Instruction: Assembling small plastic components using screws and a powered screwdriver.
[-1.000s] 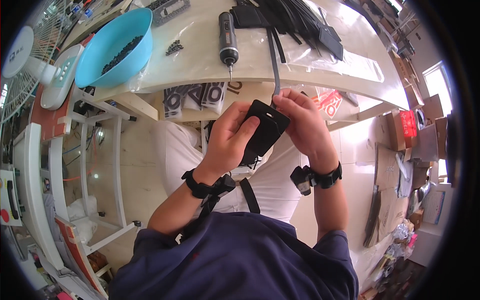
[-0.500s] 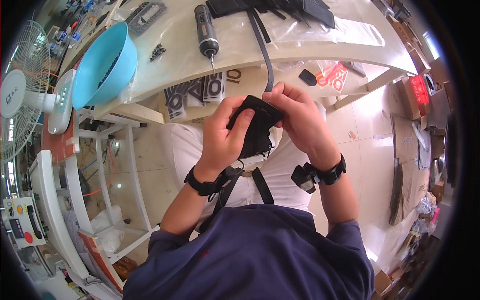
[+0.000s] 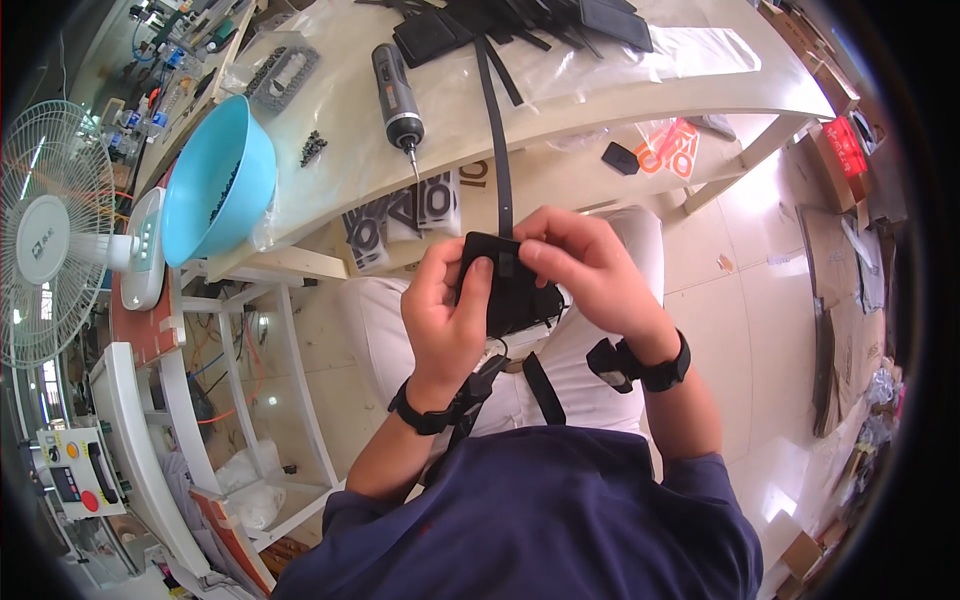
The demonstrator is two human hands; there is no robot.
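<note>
Over my lap I hold a flat black piece (image 3: pixel 500 301) with rounded corners; its exact kind is unclear. My left hand (image 3: pixel 446 318) grips its left side, thumb lying on the upper face and fingers behind. At the upper right edge, my right hand (image 3: pixel 590 268) pinches it between thumb and fingers. A small dark rectangular patch shows on its face beside the right fingertips. A narrow black strap (image 3: pixel 496 140) with small holes hangs from the table down to the piece's upper edge. Whether the strap joins the piece cannot be seen.
On the table (image 3: pixel 455 110) lie an electric screwdriver (image 3: pixel 396 95), a small pile of black parts (image 3: pixel 313 148), a blue bowl (image 3: pixel 222 185) and several black pieces (image 3: pixel 435 36). Printed plastic bags (image 3: pixel 405 215) rest on the shelf below. A white fan (image 3: pixel 50 235) stands left.
The black piece has turned more upright, and my right fingers have shifted along its upper edge. The view has moved, so table and bowl appear shifted; the strap now hangs straighter.
</note>
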